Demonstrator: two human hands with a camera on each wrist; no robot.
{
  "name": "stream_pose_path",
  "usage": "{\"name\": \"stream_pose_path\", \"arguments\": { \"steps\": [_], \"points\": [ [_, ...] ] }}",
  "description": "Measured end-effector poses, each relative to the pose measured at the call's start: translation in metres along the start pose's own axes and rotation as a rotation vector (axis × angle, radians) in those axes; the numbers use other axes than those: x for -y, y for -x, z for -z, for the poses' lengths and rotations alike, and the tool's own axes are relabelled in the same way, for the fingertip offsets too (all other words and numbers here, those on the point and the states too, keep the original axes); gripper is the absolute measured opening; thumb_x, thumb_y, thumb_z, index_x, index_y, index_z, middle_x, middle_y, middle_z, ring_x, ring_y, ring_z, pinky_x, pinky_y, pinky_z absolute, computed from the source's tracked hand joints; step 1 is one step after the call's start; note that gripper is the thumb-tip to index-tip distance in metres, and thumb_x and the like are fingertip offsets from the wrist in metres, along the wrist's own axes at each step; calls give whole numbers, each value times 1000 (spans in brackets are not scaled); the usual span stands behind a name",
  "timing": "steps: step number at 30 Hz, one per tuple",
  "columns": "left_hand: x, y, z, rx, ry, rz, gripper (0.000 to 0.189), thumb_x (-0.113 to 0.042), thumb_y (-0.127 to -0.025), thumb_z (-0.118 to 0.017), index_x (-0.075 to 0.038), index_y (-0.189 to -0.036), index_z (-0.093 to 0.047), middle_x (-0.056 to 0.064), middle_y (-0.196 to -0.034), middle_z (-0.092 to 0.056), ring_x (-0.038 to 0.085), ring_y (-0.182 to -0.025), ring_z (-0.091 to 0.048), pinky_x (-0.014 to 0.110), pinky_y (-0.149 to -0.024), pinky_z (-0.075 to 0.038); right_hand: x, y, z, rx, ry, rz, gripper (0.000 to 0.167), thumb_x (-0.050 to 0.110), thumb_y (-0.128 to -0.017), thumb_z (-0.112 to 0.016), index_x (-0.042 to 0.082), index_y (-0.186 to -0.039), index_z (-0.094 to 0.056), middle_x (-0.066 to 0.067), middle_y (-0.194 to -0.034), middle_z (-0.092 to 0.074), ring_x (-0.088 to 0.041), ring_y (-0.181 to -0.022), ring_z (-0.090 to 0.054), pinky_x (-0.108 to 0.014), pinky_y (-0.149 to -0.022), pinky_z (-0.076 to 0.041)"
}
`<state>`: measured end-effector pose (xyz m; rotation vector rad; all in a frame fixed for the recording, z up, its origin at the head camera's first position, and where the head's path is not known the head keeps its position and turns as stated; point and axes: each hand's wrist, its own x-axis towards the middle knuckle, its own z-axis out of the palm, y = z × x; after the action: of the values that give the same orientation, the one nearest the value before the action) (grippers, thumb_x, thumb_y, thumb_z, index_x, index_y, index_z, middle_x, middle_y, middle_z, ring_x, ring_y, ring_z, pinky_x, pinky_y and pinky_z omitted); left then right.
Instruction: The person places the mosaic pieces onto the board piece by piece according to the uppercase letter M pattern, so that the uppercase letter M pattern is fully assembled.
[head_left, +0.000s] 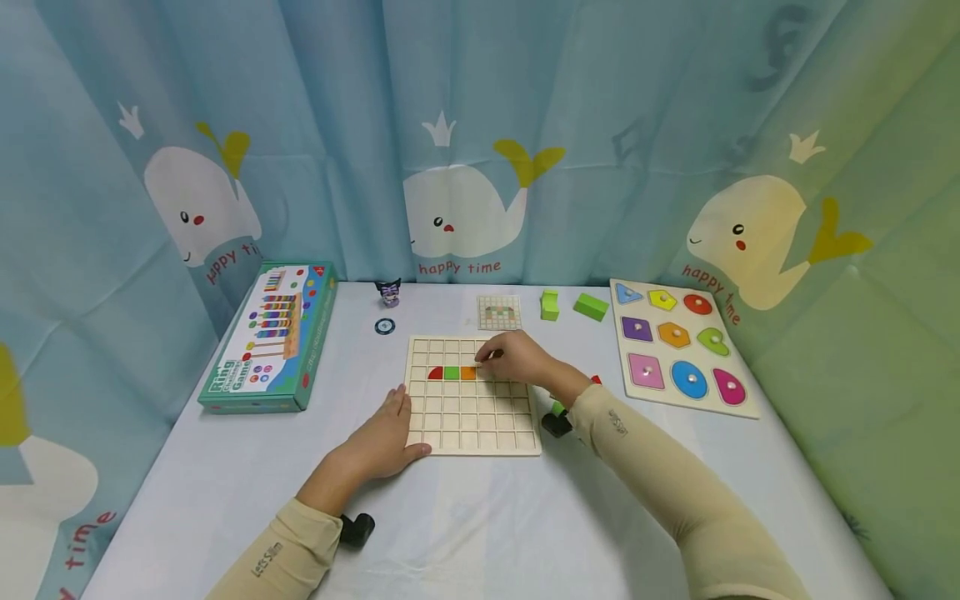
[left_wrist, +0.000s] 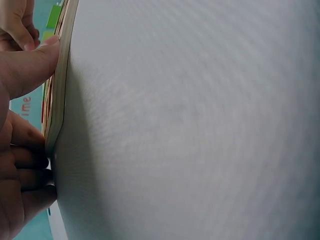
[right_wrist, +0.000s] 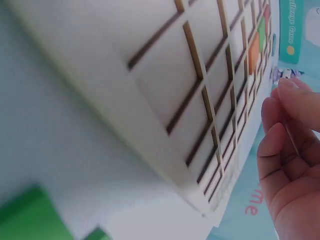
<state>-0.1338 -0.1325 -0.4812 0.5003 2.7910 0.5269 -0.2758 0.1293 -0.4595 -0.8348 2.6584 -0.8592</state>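
A square wooden grid board (head_left: 472, 433) lies flat on the table. One row on it holds a red rounded piece (head_left: 437, 373), a green square (head_left: 452, 373) and an orange square (head_left: 468, 373). My left hand (head_left: 382, 437) rests against the board's near left corner, fingers straight along the left side, thumb at the near edge. Over the board's upper right part, just right of the orange square, is my right hand (head_left: 517, 357). The right wrist view shows its fingers (right_wrist: 272, 142) curled, thumb and index tips close together; no piece shows between them.
A small pattern card (head_left: 498, 312) and green blocks (head_left: 592, 307) lie behind the board. A shape puzzle (head_left: 686, 350) is at right, a game box (head_left: 270, 333) at left. A figurine (head_left: 389, 292) and a round disc (head_left: 385, 326) stand back left. Another green piece (head_left: 558, 408) is partly hidden by my right wrist.
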Motion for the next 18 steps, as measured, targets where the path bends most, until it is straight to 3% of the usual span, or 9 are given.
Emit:
{"name": "stream_pose_path", "arguments": {
  "steps": [18],
  "points": [
    [3, -1, -2, -3, 2, -10, 92, -40, -96, -68, 21, -149, -22, 35, -160, -15, 45, -149, -16, 49, -119, -24, -20, 42, 36, -48, 18, -76, 13, 9, -93, -73, 6, -105, -78, -3, -105, -73, -21, -95, -64, -37, -79, -55]
  ]
}}
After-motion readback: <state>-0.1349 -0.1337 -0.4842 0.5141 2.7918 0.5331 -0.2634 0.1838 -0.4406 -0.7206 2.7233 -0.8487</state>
